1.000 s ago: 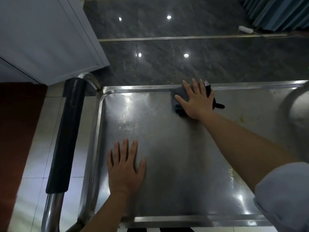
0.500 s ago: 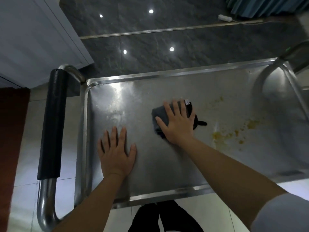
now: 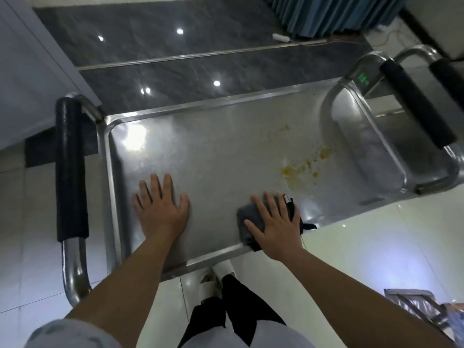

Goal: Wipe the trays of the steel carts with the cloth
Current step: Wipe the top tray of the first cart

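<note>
right hand (image 3: 276, 227) flat on cloth (image 3: 247, 219) – left hand (image 3: 160, 207) on tray (image 3: 226, 151), fingers straight

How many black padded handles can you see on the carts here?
3. One handle runs along the left end of the tray being wiped. A second handle stands at its right end. A third handle lies beyond that, cut off by the picture's edge; others may be hidden.

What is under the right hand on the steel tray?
A crumpled dark grey cloth lies beneath the right hand, pressed onto the steel tray. The tray surface beneath it is hidden.
</note>
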